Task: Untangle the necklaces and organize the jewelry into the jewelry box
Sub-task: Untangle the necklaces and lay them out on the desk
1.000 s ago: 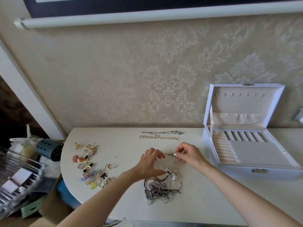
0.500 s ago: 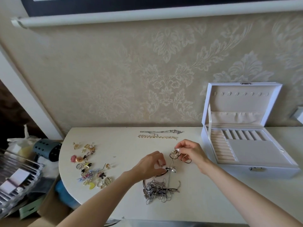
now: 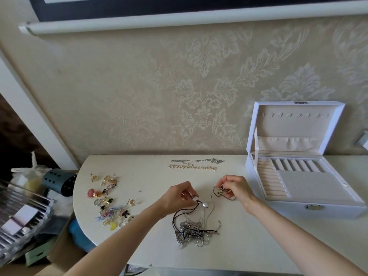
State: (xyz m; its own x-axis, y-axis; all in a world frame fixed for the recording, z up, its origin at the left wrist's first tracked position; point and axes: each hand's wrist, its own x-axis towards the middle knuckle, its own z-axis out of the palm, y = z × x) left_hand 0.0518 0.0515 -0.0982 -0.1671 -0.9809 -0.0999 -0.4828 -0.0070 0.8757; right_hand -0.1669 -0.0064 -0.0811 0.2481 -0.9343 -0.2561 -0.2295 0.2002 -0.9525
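**Item 1. Tangled heap of silver chains and black cord** (image 3: pixel 191 233). It lies on the cream, round-edged desk (image 3: pixel 151 176), near the front edge and between the two forearms. Unsorted.

**Item 2. Silver drop-shaped pendant** (image 3: pixel 205 204). It sits at the far side of the heap, and the black cord runs from it down into the knot.

**Item 3. Left hand** (image 3: pixel 179 196). The fingers are curled and pinch the black cord right beside the pendant.

**Item 4. Right hand** (image 3: pixel 235 187). The fingertips pinch a short dark cord loop with a small gold-toned charm (image 3: pixel 223 194), held apart from the left hand and nearer the box. I cannot tell whether this loop joins the heap.

**Item 5. White open jewelry box with beige lining** (image 3: pixel 328 211). It stands at the right of the desk with its lid up against the wall. A row of hooks shows in the lid, and ring rolls and slots show in the tray. No jewelry is visible inside.

**Item 6. Thin silver chain** (image 3: pixel 197 160) **and gold link chain** (image 3: pixel 192 167). Both lie straight, side by side at the back of the desk, well apart from the heap.

**Item 7. Scatter of small coloured earrings and rings** (image 3: pixel 107 196). These are on the left of the desk.

**Handling note (judgement).**
- The step in hand looks like drawing one corded piece out of the knot.
- Keep the pull light and slow.
- Trace the cord back into the heap and open each crossing loop with the fingertips before passing the pendant end through.
- A firm tug would likely tighten the fine chains or drag the whole heap along.
- Let the heap rest on the desk under its own weight.
- Lay the freed piece straight beside the two chains at the back, or hang it on a lid hook.
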